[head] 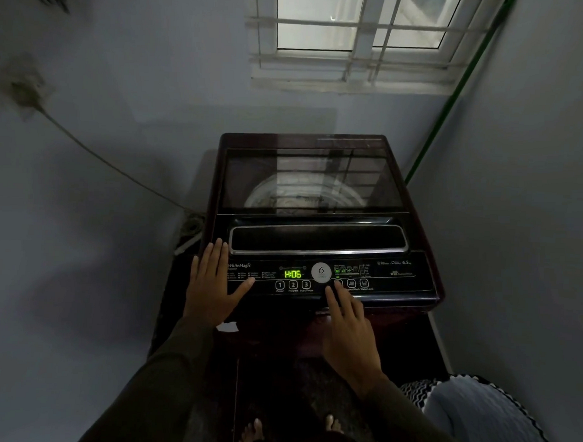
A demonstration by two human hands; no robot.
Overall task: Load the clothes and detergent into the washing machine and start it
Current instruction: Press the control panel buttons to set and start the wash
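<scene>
Washing machine [318,175] centre frame, lid down, display [292,274] reads H:06. Left hand [212,281] flat on panel's left end, right hand [349,325] relaxed, index extended. Start/Pause button [305,284] lies between them, right hand nearer

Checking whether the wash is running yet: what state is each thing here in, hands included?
Lid: closed, drum visible through its glass.
Display: lit, reads H:06.
Left hand: open, flat on the panel's left end.
Right hand: open, index fingertip by a button right of the round badge.
Window: looks shut, behind a grille.
</scene>
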